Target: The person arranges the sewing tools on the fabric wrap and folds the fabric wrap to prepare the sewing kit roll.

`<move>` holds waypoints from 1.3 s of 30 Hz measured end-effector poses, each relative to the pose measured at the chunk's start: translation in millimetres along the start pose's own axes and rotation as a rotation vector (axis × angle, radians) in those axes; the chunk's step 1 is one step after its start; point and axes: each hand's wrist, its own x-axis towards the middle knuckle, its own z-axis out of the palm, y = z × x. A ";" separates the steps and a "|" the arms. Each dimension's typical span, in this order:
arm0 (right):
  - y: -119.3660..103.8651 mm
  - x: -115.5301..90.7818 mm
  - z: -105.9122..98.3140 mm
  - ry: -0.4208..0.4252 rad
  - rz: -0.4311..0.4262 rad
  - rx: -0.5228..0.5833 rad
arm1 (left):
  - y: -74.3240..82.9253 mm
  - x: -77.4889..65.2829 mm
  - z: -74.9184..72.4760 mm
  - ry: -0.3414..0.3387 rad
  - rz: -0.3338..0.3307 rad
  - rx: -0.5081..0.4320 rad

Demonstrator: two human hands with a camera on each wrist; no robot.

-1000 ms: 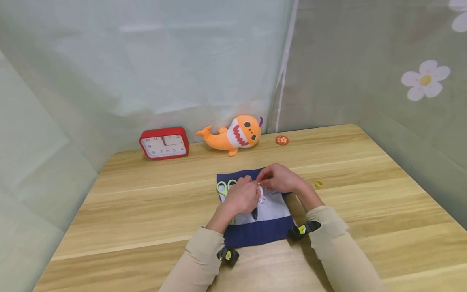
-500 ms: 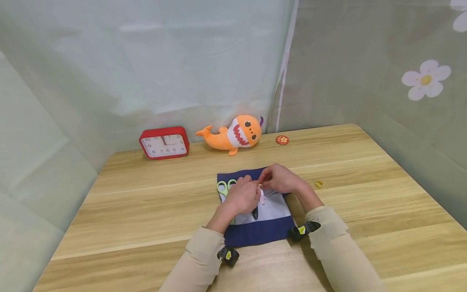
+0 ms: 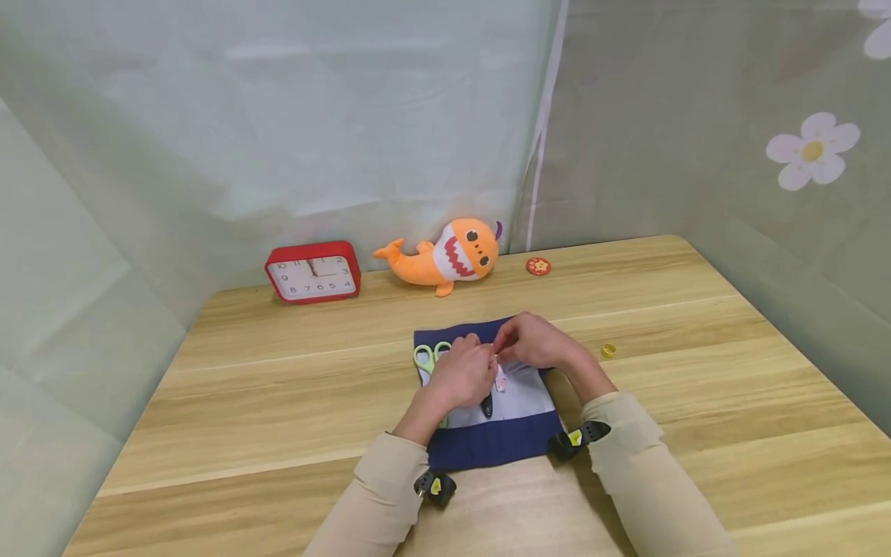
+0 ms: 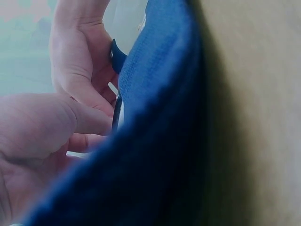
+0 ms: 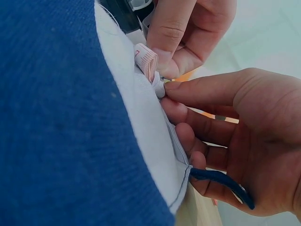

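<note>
A navy pouch (image 3: 494, 442) with a pale lining lies spread on the table, and both hands work close together over its far half. With thumb and fingertips my left hand (image 3: 462, 375) pinches a folded measuring tape (image 5: 146, 59), pinkish white with printed marks. My right hand (image 3: 532, 340) pinches a small white fabric band (image 5: 159, 88) right beside the tape's fold. A navy tab (image 5: 221, 180) with a snap lies across the right palm. Green-handled scissors (image 3: 423, 358) sit in the pouch left of the left hand, and a black object (image 3: 486, 406) shows just below it, mostly hidden.
A small yellow ring (image 3: 609, 351) lies on the wooden table (image 3: 278, 433) to the right of the pouch. Along the back stand a red clock (image 3: 313, 272), an orange shark plush (image 3: 445, 257) and a round red disc (image 3: 538, 266). Fabric walls enclose the table.
My right hand has shifted very slightly right over the last second, and the tape's visible end moved a little with it. The left hand, the pouch and the scissors look the same.
</note>
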 end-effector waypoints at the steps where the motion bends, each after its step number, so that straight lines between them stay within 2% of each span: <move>1: -0.1 -0.1 -0.1 0.001 0.000 0.001 | 0.0 0.0 -0.2 0.000 0.000 -0.001; 39: 0.0 -1.0 1.1 -0.032 0.009 0.048 | -1.6 2.4 0.7 0.018 -0.004 -0.047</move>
